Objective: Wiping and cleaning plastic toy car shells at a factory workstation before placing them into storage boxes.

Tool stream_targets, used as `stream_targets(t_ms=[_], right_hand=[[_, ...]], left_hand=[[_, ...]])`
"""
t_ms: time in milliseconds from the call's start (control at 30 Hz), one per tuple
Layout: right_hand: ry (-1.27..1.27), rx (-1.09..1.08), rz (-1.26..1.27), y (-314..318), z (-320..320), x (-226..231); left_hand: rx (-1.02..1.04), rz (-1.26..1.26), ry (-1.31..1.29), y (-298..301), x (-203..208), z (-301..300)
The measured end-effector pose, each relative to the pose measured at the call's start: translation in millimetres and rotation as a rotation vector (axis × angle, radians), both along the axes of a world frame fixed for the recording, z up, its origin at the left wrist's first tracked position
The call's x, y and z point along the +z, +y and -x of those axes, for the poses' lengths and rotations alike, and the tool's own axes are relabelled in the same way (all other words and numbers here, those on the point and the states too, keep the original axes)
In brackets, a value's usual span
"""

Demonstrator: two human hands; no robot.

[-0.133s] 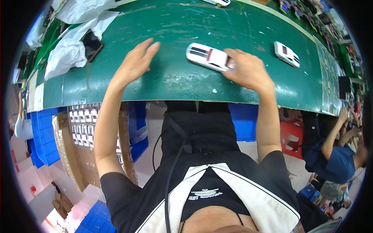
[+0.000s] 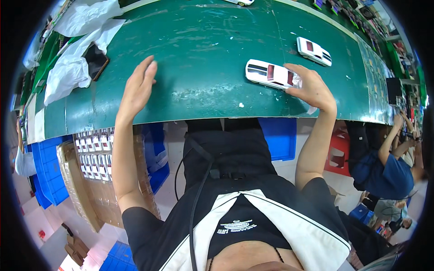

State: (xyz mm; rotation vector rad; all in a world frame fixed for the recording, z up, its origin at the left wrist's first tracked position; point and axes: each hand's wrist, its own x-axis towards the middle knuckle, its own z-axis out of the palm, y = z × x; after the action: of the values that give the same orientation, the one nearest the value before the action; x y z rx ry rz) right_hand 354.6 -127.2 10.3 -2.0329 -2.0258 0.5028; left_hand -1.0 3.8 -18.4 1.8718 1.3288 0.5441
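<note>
A white toy car (image 2: 266, 72) with black stripes on its hood and dark red windows stands on the green tabletop, right of centre. Its rear end lies between the thumb and fingers of my right hand (image 2: 312, 88), which grips it there. A bit of whitish, see-through material (image 2: 311, 109) shows below that palm; its kind is unclear. Over the left part of the table, my left hand (image 2: 139, 88) holds nothing, its fingers stretched out and the thumb side turned inward. Just beyond the gripped car stands a second white toy car (image 2: 313, 51).
A third white car (image 2: 241, 2) is cut off at the far edge. White plastic sheeting (image 2: 68, 74) and a dark phone-like slab (image 2: 96, 62) lie at the left. Below the table, a cardboard box (image 2: 90, 194) holds several toy cars. A co-worker (image 2: 384, 176) sits at the right.
My right hand and the car in it have moved right, closer to the second car. My left hand has shifted slightly left and nearer to me. The whole view has shifted a little.
</note>
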Motion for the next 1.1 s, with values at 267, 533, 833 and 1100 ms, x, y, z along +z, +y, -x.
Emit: stream_targets(t_ms=[267,533,833,1100], right_hand=[[0.105,0.172,-0.249,77.6,118.2,-25.6],[0.117,0.180,-0.190,77.3,125.4,-23.9],[0.047,0.067,-0.137,48.3,64.2,-16.9],[0.794,0.249,-0.091,14.5,109.3,-23.4]], left_hand=[[0.096,-0.512,0.143,57.7,-26.5,2.3],[0.120,-0.655,0.270,63.1,-44.4,18.0],[-0.072,0.017,-0.364,-48.4,-28.7,-47.8],[-0.121,0.091,-1.043,-98.4,-8.4,-81.0]])
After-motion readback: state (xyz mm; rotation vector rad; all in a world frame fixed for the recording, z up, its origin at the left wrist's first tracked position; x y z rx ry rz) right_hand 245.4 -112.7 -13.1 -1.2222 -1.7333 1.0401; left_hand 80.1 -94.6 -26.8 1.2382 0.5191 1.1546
